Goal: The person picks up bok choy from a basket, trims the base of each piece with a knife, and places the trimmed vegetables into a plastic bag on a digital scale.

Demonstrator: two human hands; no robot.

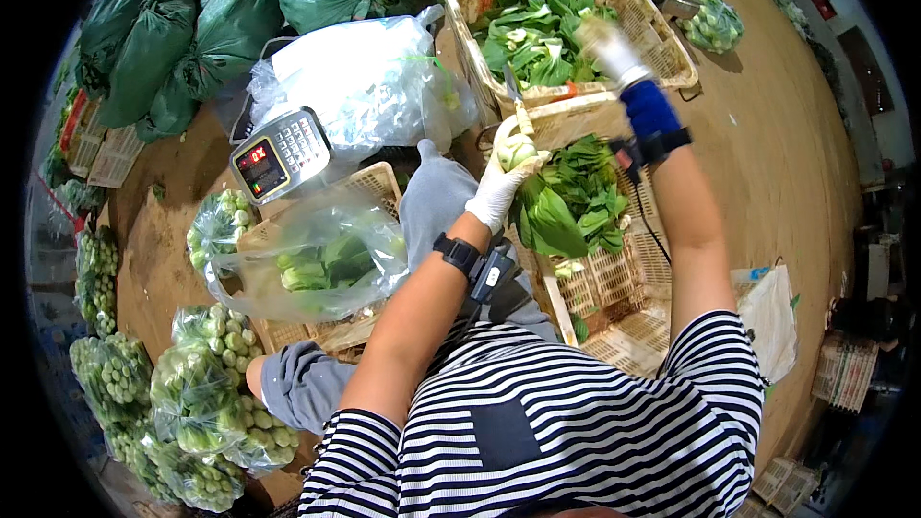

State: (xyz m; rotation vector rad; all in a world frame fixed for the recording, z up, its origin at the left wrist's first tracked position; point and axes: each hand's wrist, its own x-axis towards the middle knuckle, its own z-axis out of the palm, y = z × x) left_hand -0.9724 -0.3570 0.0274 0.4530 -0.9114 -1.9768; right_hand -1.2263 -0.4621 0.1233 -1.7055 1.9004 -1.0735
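My left hand (499, 187), in a white glove, is closed around a head of bok choy (516, 151), its pale base facing up. Just beyond the base is a small knife (519, 105) with a light handle; whether it touches my fingers or rests on the crate rim I cannot tell. My right hand (606, 46), also gloved in white, is over the far crate (662, 43), smeared by motion, its fingers unclear. Loose green leaves (537, 34) lie in that crate. Below my left hand, the near crate (614, 293) holds more bok choy (585, 197).
To the left, a digital scale (280, 155) stands by a pile of clear plastic bags (360, 86). An open bag with greens (326, 264) sits over another crate (384, 182). Filled bags of bok choy (206, 384) line the left floor; green sacks (230, 14) stand behind.
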